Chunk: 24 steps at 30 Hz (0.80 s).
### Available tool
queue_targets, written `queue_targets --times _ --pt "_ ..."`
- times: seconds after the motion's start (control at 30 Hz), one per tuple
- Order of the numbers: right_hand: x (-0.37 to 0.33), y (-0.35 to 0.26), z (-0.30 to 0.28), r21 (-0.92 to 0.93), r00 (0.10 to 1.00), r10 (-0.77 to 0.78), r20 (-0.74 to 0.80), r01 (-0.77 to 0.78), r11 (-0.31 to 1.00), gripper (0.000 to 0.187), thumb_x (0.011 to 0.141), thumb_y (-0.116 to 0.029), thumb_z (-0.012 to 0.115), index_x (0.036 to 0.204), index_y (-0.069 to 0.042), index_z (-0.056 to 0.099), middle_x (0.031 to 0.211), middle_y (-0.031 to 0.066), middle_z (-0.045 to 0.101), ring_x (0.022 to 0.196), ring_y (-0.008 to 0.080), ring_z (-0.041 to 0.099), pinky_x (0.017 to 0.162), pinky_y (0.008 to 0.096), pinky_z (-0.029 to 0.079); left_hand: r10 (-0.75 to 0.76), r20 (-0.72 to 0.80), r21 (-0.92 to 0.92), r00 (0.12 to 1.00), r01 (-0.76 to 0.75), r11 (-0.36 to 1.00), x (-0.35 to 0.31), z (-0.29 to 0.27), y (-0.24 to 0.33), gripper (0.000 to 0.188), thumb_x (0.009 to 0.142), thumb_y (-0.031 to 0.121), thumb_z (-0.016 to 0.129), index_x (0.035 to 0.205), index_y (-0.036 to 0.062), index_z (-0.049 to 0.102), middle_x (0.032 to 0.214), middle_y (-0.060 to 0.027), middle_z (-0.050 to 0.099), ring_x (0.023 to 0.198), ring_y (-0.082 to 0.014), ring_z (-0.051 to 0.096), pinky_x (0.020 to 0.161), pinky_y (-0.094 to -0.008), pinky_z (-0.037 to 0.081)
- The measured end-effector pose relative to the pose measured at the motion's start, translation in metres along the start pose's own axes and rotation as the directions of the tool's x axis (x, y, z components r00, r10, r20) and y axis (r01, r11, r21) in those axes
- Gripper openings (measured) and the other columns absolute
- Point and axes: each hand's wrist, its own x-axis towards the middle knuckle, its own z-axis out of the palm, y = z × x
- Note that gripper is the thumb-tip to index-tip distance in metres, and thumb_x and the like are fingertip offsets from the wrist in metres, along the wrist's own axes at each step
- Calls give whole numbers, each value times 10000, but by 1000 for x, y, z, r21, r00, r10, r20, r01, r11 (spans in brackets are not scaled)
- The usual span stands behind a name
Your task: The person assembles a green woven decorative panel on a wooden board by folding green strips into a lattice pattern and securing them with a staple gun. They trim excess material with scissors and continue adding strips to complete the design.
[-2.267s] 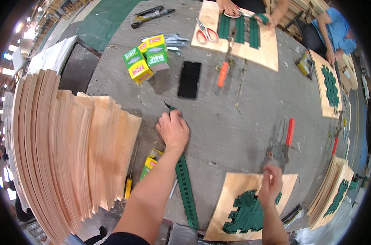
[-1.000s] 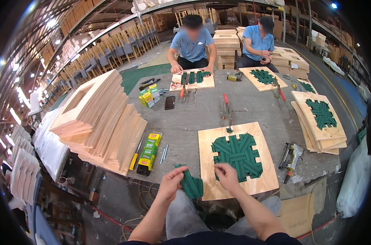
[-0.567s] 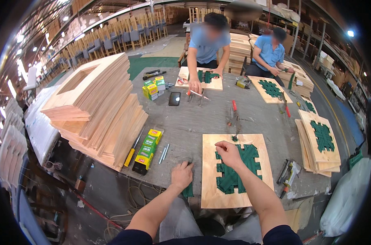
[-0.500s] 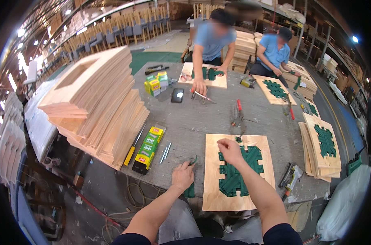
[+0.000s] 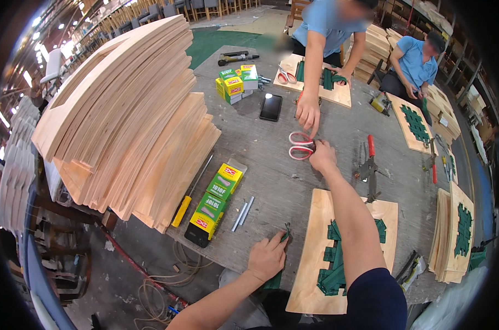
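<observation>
My right hand [image 5: 323,157] reaches far across the table, its fingers closed at the blade end of a pair of scissors [image 5: 300,146] with red-and-white handles. A co-worker's hand [image 5: 309,114] is right beside them, fingertips almost at mine. My left hand [image 5: 267,256] is closed at the near edge, pinching a green webbing strap [image 5: 284,235]; more of it hangs below my palm. In front of me lies a plywood panel [image 5: 307,264] with woven green webbing [image 5: 331,280] over its middle, partly hidden by my right arm.
A tall stack of plywood panels [image 5: 145,126] stands left. Nearby lie a yellow-handled screwdriver [image 5: 182,212], a green-yellow box [image 5: 219,192], a phone [image 5: 271,106] and staple strips [image 5: 243,213]. Red-handled pliers [image 5: 371,159] and a staple gun [image 5: 410,269] are right. Two co-workers sit opposite.
My right hand has left the webbed panel and moved forward to the scissors, which have come nearer from the co-worker's side. My left hand stays on the strap. The view has shifted.
</observation>
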Motion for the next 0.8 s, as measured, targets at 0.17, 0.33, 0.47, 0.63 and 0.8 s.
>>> queue_targets --times 0.17,0.33,0.47,0.63,0.8 --pt "-14 -7 -13 -212 975 -198 106 217 953 351 894 -76 645 1241 -85 586 1241 160 605 1150 395 631 955 484 553 7 -16 -18 1000 -7 1000 1 1 -1 399 820 148 690 1216 113 718 1312 -28 658 838 -234 624 744 -381 543" --pt "-65 12 -56 -125 963 -267 44 271 955 252 883 -95 645 1126 -82 579 1127 162 617 941 427 686 830 526 569 -10 5 -69 1000 11 998 3 4 6 420 825 145 677 1243 123 713 1311 -46 662 858 -263 651 791 -403 562" --pt "-159 42 -112 11 980 -187 -64 188 982 251 876 -102 629 1120 -82 574 1099 162 611 927 425 679 790 531 559 6 -5 -24 1000 -6 1000 4 7 11 387 833 139 658 1215 117 717 1337 -74 646 972 -294 661 849 -424 559" --pt "-333 94 -152 244 962 -242 -126 266 932 256 866 -60 611 1118 -84 573 1090 138 589 919 399 661 756 514 542 6 -70 60 998 -1 998 -4 9 4 367 868 128 610 1213 96 730 1324 -150 649 1052 -353 659 913 -458 543" --pt "-440 179 -179 147 982 -160 -95 173 974 247 784 -49 697 1007 -124 622 1135 91 595 1006 332 650 810 433 556 18 -134 -73 991 -28 997 -7 10 13 346 884 56 607 1206 42 731 1264 -192 669 1029 -398 654 927 -441 541"
